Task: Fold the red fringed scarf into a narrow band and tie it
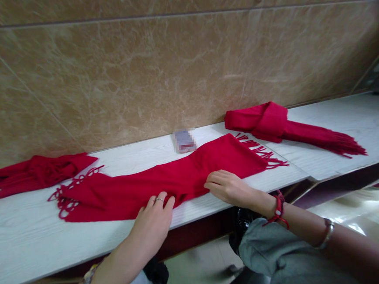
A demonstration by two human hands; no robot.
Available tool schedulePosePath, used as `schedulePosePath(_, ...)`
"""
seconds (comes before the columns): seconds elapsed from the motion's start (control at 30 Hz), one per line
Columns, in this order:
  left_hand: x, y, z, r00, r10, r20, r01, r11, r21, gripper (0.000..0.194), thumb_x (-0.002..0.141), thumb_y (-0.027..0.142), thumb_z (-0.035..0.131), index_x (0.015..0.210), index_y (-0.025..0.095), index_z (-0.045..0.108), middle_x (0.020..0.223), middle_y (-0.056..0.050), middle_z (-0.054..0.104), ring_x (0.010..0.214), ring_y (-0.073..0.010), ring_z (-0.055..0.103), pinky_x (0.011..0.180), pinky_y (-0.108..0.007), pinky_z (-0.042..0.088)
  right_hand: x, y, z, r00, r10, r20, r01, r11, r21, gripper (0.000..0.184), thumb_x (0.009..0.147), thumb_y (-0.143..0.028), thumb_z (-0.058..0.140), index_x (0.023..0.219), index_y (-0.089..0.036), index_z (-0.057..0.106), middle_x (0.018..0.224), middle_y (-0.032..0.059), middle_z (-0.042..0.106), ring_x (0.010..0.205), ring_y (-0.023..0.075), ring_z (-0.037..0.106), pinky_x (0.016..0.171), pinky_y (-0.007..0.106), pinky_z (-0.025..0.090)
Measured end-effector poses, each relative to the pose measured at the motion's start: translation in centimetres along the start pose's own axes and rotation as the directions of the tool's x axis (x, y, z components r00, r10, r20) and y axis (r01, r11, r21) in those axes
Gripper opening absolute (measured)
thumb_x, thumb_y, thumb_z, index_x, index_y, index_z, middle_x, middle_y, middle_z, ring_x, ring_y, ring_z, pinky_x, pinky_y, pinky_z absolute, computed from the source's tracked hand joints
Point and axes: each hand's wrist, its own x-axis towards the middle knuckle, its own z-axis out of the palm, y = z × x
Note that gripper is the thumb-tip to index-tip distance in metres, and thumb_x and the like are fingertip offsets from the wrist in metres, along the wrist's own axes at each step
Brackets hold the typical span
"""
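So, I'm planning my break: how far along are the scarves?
The right scarf looks done, wrapped into a loop. In hand is the middle scarf, spread lengthwise, left hand and right hand at its near edge. The left scarf lies bunched, so probably remains.

Hands (155, 212) on red fringed scarf (140, 189), white table (30, 242)

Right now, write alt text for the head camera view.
Two bare hands, left and right, touch a red fringed scarf spread along a pale counter. A crumpled red cloth lies left, a folded red scarf right, a blurred phone-like object behind.
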Motion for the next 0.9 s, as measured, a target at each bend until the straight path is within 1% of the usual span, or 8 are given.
schedulePosePath(0.13,-0.7,0.3,-1.2,0.996,0.052,0.07,-0.053,0.998,0.021,0.036,0.085,0.005,0.04,0.118,0.012,0.053,0.122,-0.018,0.052,0.113,-0.0286,0.049,0.089,-0.042,0.044,0.5,-0.4,0.3,1.0,-0.023,-0.006,0.023,1.0,-0.012,0.02,0.089,-0.016,0.042,0.091,-0.014,0.061,0.08,0.0063,0.06,0.073,0.016,0.051,0.068,0.027,0.038)
schedulePosePath(0.23,-0.4,0.2,-2.0,0.991,-0.027,0.129,0.022,0.999,0.035,0.03,0.087,0.007,0.035,0.108,0.008,0.058,0.1,-0.018,0.062,0.091,-0.0267,0.062,0.076,-0.039,0.05,1.0,-0.4,0.7,1.0,-0.024,-0.007,0.024,0.999,-0.032,0.02,0.089,-0.014,0.042,0.084,-0.015,0.061,0.074,0.005,0.059,0.07,0.0157,0.049,0.066,0.027,0.037)
schedulePosePath(0.3,0.0,-0.2,-2.2,0.988,-0.063,0.141,0.058,0.998,0.039,0.029,0.09,0.013,0.033,0.106,0.007,0.058,0.092,-0.018,0.064,0.082,-0.026,0.064,0.069,-0.037,0.051,1.2,-0.4,0.8,0.999,-0.006,-0.04,0.004,0.999,-0.044,0.021,0.089,-0.013,0.042,0.08,-0.015,0.061,0.072,0.0045,0.058,0.068,0.0157,0.048,0.065,0.027,0.036)
schedulePosePath(0.43,0.7,-1.2,-2.0,0.968,-0.205,0.148,0.201,0.979,0.036,0.035,0.092,0.025,0.032,0.104,0.004,0.057,0.087,-0.021,0.065,0.082,-0.029,0.064,0.066,-0.038,0.05,1.3,-0.5,0.8,0.996,0.015,-0.086,-0.02,0.998,-0.055,0.023,0.088,-0.012,0.041,0.074,-0.015,0.059,0.068,0.0035,0.055,0.065,0.0154,0.046,0.064,0.027,0.034)
schedulePosePath(0.57,0.2,-1.4,-2.1,0.936,-0.309,0.169,0.31,0.951,0.021,0.036,0.091,0.03,0.034,0.1,0.006,0.059,0.085,-0.021,0.066,0.083,-0.0288,0.064,0.068,-0.037,0.049,1.2,-0.6,0.8,0.999,-0.024,-0.026,0.023,0.999,-0.038,0.024,0.088,-0.012,0.042,0.069,-0.016,0.057,0.065,0.0022,0.053,0.062,0.0146,0.044,0.063,0.027,0.033)
schedulePosePath(0.73,-0.8,-1.2,-3.5,0.939,-0.328,0.1,0.327,0.945,0.03,0.033,0.089,0.031,0.039,0.092,0.007,0.062,0.082,-0.018,0.066,0.078,-0.0293,0.064,0.063,-0.037,0.049,1.5,-0.7,0.9,0.999,-0.029,0.035,0.029,1.0,0.003,0.017,0.086,-0.012,0.045,0.076,-0.015,0.058,0.073,0.0037,0.056,0.07,0.0151,0.048,0.067,0.027,0.034)
schedulePosePath(0.83,-0.5,-1.8,-3.6,0.957,-0.289,-0.026,0.29,0.956,0.043,0.025,0.086,0.02,0.042,0.099,0.011,0.06,0.099,-0.017,0.063,0.091,-0.0279,0.06,0.07,-0.037,0.048,1.9,-0.9,1.0,0.998,-0.057,0.03,0.057,0.998,0.01,0.014,0.087,-0.014,0.046,0.082,-0.015,0.06,0.075,0.0042,0.058,0.072,0.0155,0.049,0.066,0.027,0.034)
schedulePosePath(0.9,0.1,-2.7,-2.9,0.969,-0.238,-0.064,0.242,0.969,0.055,0.028,0.082,0.013,0.046,0.107,0.013,0.057,0.112,-0.015,0.058,0.1,-0.0269,0.056,0.076,-0.036,0.047,2.1,-1.0,1.2,0.997,-0.076,0.026,0.076,0.997,-0.004,0.016,0.087,-0.014,0.046,0.08,-0.015,0.06,0.073,0.0035,0.057,0.069,0.0153,0.048,0.065,0.027,0.033)
